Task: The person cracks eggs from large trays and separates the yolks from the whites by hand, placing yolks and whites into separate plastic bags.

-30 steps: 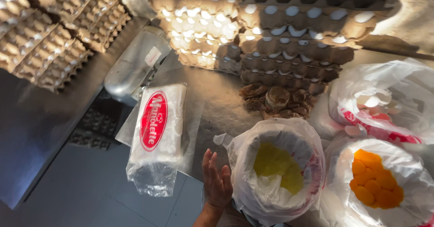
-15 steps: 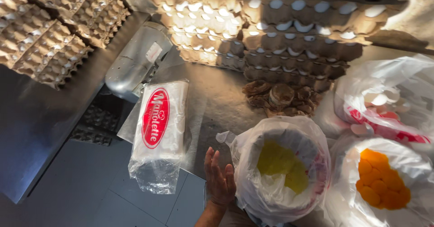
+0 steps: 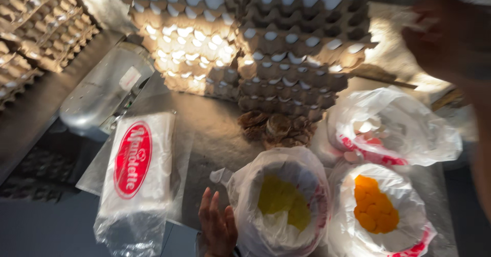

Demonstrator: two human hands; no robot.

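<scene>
Left hand (image 3: 217,226), fingers spread flat and holding nothing, rests against the near bag-lined tub of pale liquid egg (image 3: 279,206); soft, slippery plastic, sloshy load, best taken by the rim. Right hand (image 3: 450,37) is blurred, far right; grip cannot be told. Yolk tub (image 3: 376,211), shell bag (image 3: 388,129) and stacked egg trays (image 3: 255,47) crowd the surface (image 3: 209,129).

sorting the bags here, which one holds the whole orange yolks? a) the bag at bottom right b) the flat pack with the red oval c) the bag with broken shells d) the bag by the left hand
a: the bottom-right bag shows round orange yolks, while the bag by the left hand holds a yellow liquid, and the upper bag has shells.
</scene>
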